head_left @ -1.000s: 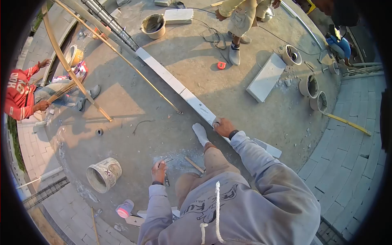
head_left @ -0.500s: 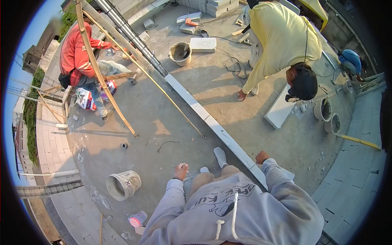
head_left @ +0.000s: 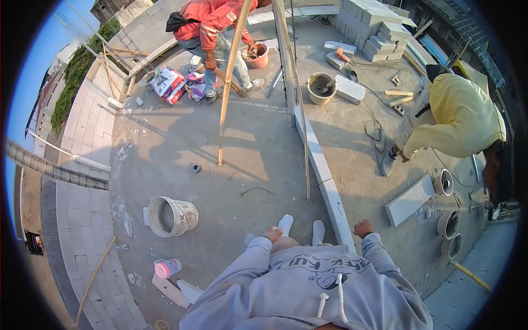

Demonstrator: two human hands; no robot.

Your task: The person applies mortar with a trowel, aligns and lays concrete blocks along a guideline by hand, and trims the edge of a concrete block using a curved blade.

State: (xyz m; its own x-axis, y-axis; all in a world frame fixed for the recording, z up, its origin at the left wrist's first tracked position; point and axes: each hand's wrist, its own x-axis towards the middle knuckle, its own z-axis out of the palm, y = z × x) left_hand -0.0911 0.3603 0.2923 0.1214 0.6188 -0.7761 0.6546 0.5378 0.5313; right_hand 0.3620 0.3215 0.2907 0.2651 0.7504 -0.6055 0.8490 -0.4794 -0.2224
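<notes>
A row of pale blocks (head_left: 324, 176) runs along the floor from the upright post down to beside my body. Just right of its near end is my right hand (head_left: 363, 228), fingers curled, apart from the blocks; whether anything is inside is too small to tell. My left hand (head_left: 273, 234) is over my leg, its fingers bent, and its contents cannot be made out. Both of my feet, in light footwear, stand left of the block row. A whitish bucket (head_left: 175, 216) lies tilted to the left, near a pink-lidded container (head_left: 167, 268).
A person in red (head_left: 212, 27) bends by an orange bucket (head_left: 256, 56). At right, a person in yellow (head_left: 459, 110) stoops near a large pale block (head_left: 410, 201). Thin wooden poles (head_left: 228, 82) slant to the floor ahead. A mortar bucket (head_left: 322, 88) and cables lie beyond.
My right hand has left the block row, and my body has risen and turned left. My left hand has moved off the floor area. The person in yellow now stoops farther right in view.
</notes>
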